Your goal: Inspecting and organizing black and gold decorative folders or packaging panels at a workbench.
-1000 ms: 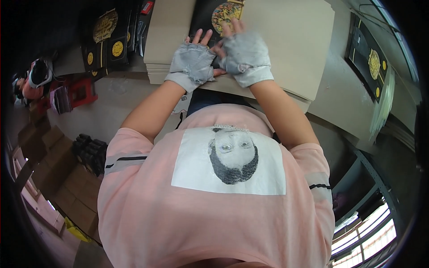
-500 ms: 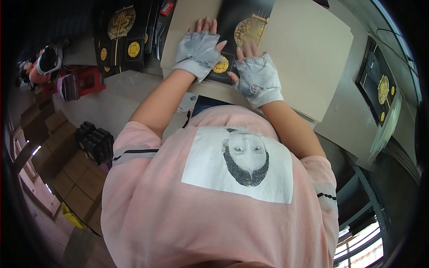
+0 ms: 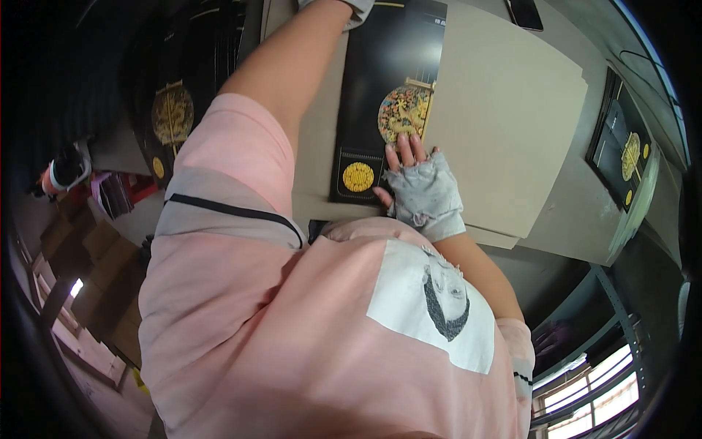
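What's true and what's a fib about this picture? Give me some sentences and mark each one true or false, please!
1. The right hand wears a grey fingerless glove. True.
2. Both hands are fully in view. False: the left hand is mostly cut off by the picture's top edge.
3. The black card has a colourful round design on it. True.
4. The person wears green. False: the shirt is mostly pink.
5. Pale boards show to the right of the black card. True.
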A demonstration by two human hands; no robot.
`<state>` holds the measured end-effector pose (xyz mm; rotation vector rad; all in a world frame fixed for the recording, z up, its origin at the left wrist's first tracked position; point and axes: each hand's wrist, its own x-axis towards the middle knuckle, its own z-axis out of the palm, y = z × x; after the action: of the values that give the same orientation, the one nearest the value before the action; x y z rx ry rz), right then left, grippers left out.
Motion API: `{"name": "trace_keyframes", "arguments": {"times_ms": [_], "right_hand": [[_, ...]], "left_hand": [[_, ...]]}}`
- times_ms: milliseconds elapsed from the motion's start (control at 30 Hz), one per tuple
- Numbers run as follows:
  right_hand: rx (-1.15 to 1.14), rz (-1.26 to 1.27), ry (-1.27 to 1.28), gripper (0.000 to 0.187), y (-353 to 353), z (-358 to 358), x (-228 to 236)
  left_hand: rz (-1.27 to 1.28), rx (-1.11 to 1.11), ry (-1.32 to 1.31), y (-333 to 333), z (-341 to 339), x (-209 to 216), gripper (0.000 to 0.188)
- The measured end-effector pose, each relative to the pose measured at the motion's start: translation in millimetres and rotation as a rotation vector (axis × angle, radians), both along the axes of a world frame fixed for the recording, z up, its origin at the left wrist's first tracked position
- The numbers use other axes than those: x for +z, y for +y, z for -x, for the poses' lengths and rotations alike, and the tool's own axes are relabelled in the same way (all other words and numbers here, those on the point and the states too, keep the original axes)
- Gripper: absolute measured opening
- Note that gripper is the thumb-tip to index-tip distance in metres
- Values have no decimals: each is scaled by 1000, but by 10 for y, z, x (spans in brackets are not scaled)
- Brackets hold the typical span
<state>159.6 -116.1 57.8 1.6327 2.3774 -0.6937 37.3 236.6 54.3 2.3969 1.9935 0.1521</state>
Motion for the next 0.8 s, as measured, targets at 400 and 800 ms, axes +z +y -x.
{"name": "trace_keyframes", "arguments": {"times_ms": [400, 800], "right_hand": [[20, -138, -62, 82, -29, 27, 87], [69, -336, -44, 82, -108, -5, -12]], "left_hand": [[-57, -145, 97, -948, 318, 54, 90], [242, -10, 168, -3716, 1324, -183, 80]]}}
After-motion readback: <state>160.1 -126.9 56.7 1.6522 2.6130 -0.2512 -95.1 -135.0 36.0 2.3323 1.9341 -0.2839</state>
